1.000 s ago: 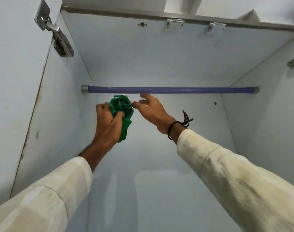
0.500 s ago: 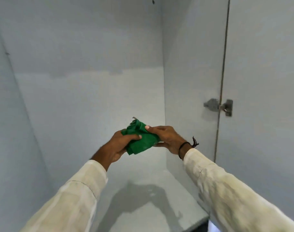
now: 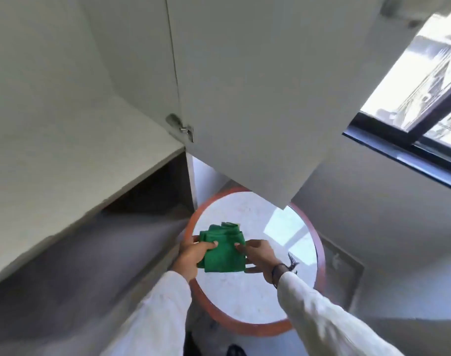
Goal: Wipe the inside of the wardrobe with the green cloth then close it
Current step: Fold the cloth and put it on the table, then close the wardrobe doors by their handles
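The folded green cloth (image 3: 223,249) is held between both hands, above a round table. My left hand (image 3: 192,254) grips its left edge with the thumb on top. Its right edge is pinched by my right hand (image 3: 261,256), which wears a dark wrist band. The pale wardrobe's inside floor (image 3: 72,160) lies to the upper left. The wardrobe's right door (image 3: 257,93) stands open, swung outward above the hands, with a metal hinge (image 3: 182,127) at its inner edge.
A round table with a white top and reddish-brown rim (image 3: 318,242) stands below the hands. A dark-framed window (image 3: 411,104) fills the upper right. A grey wall (image 3: 373,214) runs under the window. The wardrobe's dark lower section (image 3: 116,240) sits left of the table.
The view has swung from the wardrobe's rail and back wall down and right to the table. Both hands have come out of the wardrobe, now both holding the cloth.
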